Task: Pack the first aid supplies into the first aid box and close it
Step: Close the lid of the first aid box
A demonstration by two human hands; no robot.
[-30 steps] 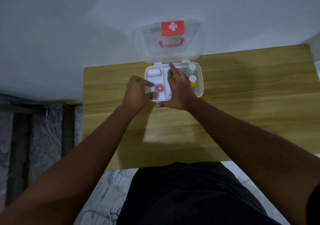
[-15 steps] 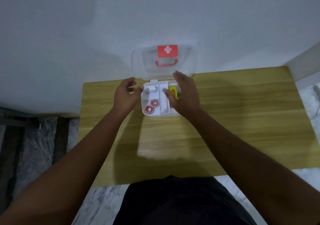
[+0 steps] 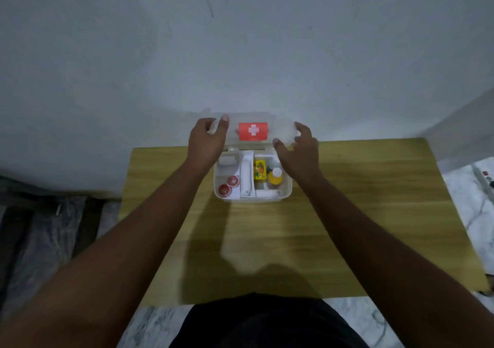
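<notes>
The white first aid box (image 3: 251, 200) stands open at the far middle of the wooden table (image 3: 267, 240). Inside lie two red round tape rolls (image 3: 227, 185), a white bandage roll (image 3: 227, 159), a yellow packet (image 3: 260, 170) and a yellow bottle with a white cap (image 3: 275, 178). Its translucent lid (image 3: 279, 131), marked with a red cross label (image 3: 253, 131), stands tilted up at the back. My left hand (image 3: 207, 141) grips the lid's left end. My right hand (image 3: 299, 148) grips its right end, thumb in front.
A pale wall rises directly behind the box and table. A power strip (image 3: 485, 176) lies on the marble floor to the right. Dark steps (image 3: 40, 214) sit left of the table. My dark-clothed lap is at the near table edge.
Both hands left the box's inside and moved up to the lid's two ends. The lid now leans further forward. The camera view has shifted downward.
</notes>
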